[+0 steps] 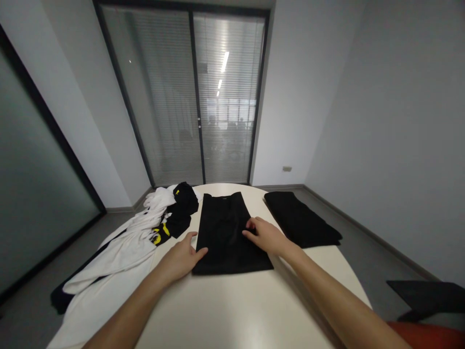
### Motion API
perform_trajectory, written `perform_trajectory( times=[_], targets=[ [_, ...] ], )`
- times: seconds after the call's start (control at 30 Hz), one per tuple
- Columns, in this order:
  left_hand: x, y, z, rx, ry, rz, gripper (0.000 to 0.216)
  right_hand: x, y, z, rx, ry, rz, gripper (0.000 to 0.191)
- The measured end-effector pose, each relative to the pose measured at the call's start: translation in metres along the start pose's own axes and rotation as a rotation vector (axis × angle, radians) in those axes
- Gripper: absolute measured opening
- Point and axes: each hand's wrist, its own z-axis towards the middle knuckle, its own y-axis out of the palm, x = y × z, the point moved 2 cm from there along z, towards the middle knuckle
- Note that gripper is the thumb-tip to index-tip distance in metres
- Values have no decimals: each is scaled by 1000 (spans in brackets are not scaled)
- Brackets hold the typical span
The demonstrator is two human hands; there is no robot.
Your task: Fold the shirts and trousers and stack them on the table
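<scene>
A black garment (223,228) lies folded into a long rectangle in the middle of the white round table (240,310). My left hand (181,257) rests at its near left corner, fingers stretched out flat, thumb on the cloth's edge. My right hand (264,233) lies on the garment's right edge, fingers curled slightly and pressing on the fabric. Neither hand lifts anything.
A heap of white and black-and-yellow clothes (145,232) spreads over the table's left side and hangs off it. A folded black stack (301,220) sits at the right rim. Behind stand glass doors with blinds (196,97). A dark chair part (425,295) shows at lower right.
</scene>
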Motion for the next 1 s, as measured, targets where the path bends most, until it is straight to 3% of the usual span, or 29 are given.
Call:
perform_trajectory(
  times=[0.13,0.23,0.33,0.4,0.6,0.67,0.73,0.87,0.9,0.93,1.0],
  targets=[
    [-4,-5,-3,-240,5,-119,82,2,-9,-34,-270,-182,130,51],
    [-6,-7,-4,-332,-1,-170,90,5,-9,-42,-331,-249,135,51],
    [-3,-10,-7,-418,-40,-174,96,7,-6,-40,-372,-229,147,28],
    [1,-13,-12,-520,-66,-161,104,7,-3,-40,-455,-179,190,22],
    [12,-15,-31,-1060,-143,-148,126,0,-3,-57,-819,-48,375,43],
    [11,-15,-31,-1100,-137,-207,118,-3,-5,-59,-856,-59,420,45],
    [7,-14,-21,-898,-100,-211,101,-2,-6,-55,-770,-92,439,44],
    [-7,-13,7,-85,38,-110,65,11,-10,-36,-244,-134,301,33],
    [-10,-11,13,59,60,-88,61,16,-9,-33,-129,-144,272,32],
    [-14,-8,17,150,76,-69,59,20,-7,-30,-51,-160,257,34],
    [-19,-1,23,209,91,-41,59,28,-1,-25,-14,-195,255,40]
  ],
)
